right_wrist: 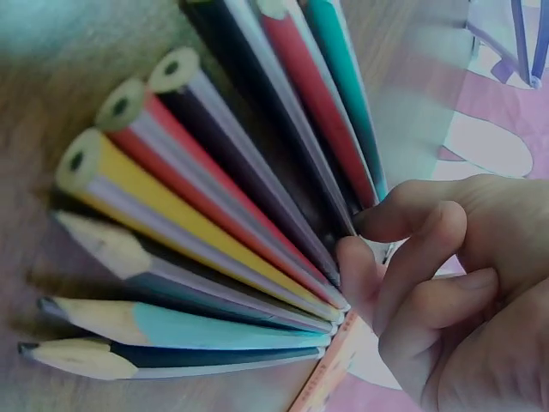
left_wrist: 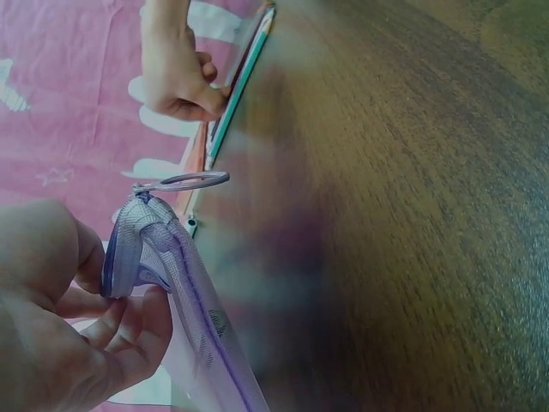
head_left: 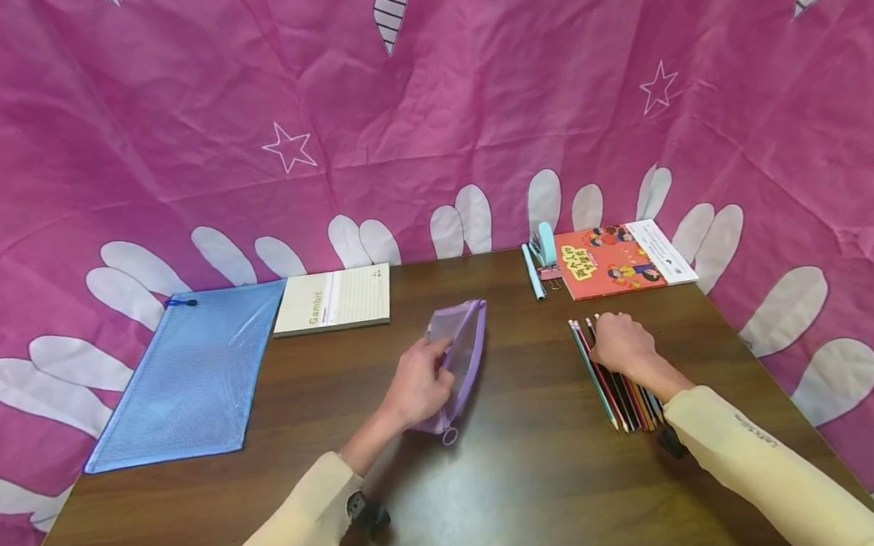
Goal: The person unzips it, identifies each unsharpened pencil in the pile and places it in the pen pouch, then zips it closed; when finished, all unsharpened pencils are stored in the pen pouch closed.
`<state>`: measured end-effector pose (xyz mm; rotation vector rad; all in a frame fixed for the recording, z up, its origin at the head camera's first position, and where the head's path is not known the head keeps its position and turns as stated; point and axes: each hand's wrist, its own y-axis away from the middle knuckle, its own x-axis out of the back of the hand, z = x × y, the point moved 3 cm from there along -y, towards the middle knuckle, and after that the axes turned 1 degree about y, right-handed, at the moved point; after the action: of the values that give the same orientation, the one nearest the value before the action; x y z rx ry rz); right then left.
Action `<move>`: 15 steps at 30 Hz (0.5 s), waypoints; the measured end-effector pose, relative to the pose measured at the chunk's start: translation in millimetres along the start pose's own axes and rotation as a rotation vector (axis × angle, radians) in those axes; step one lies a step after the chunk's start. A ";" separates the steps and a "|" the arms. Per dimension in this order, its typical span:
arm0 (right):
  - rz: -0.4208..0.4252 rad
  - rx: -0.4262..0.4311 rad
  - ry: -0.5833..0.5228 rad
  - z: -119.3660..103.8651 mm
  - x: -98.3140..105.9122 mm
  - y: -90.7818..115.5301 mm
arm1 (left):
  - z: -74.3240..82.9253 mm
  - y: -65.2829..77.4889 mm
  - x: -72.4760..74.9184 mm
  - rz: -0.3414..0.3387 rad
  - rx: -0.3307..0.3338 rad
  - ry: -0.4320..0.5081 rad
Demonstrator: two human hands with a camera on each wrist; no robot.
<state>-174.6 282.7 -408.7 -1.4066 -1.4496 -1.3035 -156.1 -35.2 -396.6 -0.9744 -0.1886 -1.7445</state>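
My left hand (head_left: 419, 384) holds a purple mesh pencil pouch (head_left: 473, 338) by its near side. In the left wrist view, the thumb and fingers of that hand curl round the zipped edge, and a ring pull (left_wrist: 184, 181) stands out from the end. Over a row of colored pencils (head_left: 603, 380) on the right is my right hand (head_left: 622, 343). The right wrist view has its thumb and forefinger pinching a black pencil (right_wrist: 266, 94) at the far end. Red, yellow, teal and dark pencils fan out beside it, several with sharpened tips.
A blue mesh zip bag (head_left: 188, 372) lies at the left, beside a cream notebook (head_left: 333, 298). At the back right are a light blue pen (head_left: 533, 272), a light blue stapler (head_left: 545, 245), a pink binder clip (head_left: 550, 273) and a red booklet (head_left: 609, 261). Pink cloth (head_left: 471, 95) hangs behind the table.
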 end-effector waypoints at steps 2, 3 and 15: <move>-0.012 -0.011 -0.002 0.2 -1.4 -1.0 | -0.3 0.6 -0.6 -0.007 0.008 0.002; -0.015 -0.016 -0.002 0.7 -1.8 -1.2 | -0.4 0.7 -1.2 -0.010 0.011 0.004; -0.041 -0.015 -0.081 2.9 8.4 2.4 | -1.2 2.2 -4.6 -0.010 0.017 -0.002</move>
<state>-173.0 287.3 -400.8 -1.4612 -1.5328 -1.2983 -154.5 -33.4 -401.3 -0.9648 -0.2097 -1.7486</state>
